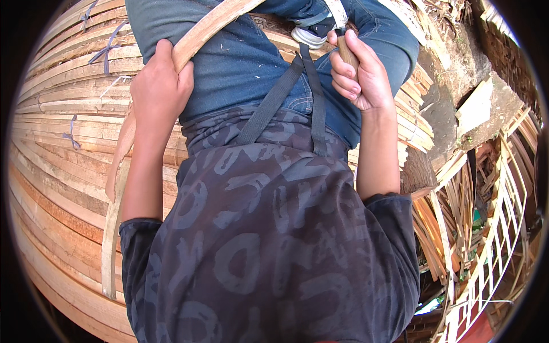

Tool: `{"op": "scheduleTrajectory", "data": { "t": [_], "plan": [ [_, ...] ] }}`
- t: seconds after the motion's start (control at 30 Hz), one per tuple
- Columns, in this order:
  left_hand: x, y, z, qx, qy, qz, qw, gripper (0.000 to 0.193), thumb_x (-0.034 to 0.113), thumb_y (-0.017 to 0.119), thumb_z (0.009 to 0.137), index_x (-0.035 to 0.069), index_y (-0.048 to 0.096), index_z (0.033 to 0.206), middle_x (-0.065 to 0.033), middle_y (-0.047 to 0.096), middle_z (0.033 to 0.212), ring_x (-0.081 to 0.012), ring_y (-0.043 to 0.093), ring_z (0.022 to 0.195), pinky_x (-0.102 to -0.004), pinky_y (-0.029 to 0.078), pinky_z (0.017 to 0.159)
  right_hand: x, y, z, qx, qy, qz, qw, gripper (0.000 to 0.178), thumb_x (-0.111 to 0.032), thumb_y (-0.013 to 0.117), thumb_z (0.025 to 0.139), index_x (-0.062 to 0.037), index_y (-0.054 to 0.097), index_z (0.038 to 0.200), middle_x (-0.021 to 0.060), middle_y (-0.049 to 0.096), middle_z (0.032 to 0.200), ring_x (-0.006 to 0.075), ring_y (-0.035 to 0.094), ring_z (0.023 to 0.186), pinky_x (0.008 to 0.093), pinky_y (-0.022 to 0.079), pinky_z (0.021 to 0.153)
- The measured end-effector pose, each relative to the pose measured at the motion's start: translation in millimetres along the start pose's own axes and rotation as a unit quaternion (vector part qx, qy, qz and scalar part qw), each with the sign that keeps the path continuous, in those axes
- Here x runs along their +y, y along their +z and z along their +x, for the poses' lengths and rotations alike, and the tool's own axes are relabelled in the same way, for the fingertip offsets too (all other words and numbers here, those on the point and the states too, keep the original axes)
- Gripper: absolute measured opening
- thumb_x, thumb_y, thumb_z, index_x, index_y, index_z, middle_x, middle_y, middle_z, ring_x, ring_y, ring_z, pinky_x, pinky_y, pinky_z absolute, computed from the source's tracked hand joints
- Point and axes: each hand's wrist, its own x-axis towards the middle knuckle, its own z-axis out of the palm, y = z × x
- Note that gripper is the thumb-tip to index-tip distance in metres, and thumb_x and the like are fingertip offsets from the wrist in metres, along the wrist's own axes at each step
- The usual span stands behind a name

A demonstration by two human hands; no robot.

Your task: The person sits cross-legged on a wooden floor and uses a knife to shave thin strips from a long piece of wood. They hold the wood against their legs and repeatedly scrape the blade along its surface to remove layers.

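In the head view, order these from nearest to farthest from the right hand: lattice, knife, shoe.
1. Knife: inside the right hand's grip.
2. Shoe: just left of that hand.
3. Lattice: far right, low in the picture.

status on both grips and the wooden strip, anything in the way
Left grip closed on wooden strip. Right grip holding bladed tool by wooden handle. Dark straps between, clear of strip.

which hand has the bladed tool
The right hand: it grips the wooden-handled tool, while the left hand holds a curved wooden strip.
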Motion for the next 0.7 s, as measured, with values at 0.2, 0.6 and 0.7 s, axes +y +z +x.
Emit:
{"op": "scheduleTrajectory", "data": {
  "t": [0.2,0.6,0.7],
  "plan": [
    [-2,-5,3,-0.032,0.006,0.007,0.999,0.023,0.023,0.059,0.088,0.005,0.047,0.097,-0.0243,0.065,0.077,-0.0473,0.063,0.075,-0.0545,0.047,0.065,-10,-6,12,0.078,-0.052,0.011,0.996,0.032,-0.036,0.051,0.103,-0.0048,0.055,0.108,-0.0026,0.04,0.058,0.0045,0.032,0.039,0.0197,0.026,0.033],
    [1,-9,2,-0.036,0.007,0.001,0.999,0.022,0.022,0.058,0.089,0.004,0.048,0.096,-0.0257,0.063,0.075,-0.0488,0.061,0.074,-0.0556,0.046,0.064,-37,-35,-5,0.135,-0.113,-0.022,0.984,0.017,-0.027,0.057,0.101,-0.0113,0.054,0.095,-0.0038,0.036,0.054,0.0062,0.033,0.038,0.0223,0.028,0.034],
    [0,-7,4,-0.032,0.004,-0.009,0.999,0.022,0.022,0.059,0.088,0.004,0.047,0.096,-0.0263,0.063,0.075,-0.049,0.061,0.074,-0.0558,0.046,0.064,-11,-16,2,0.1,-0.075,-0.072,0.99,0.026,-0.033,0.053,0.102,-0.0095,0.053,0.091,-0.0034,0.037,0.054,0.0062,0.035,0.037,0.0224,0.031,0.034]
  ]
}}
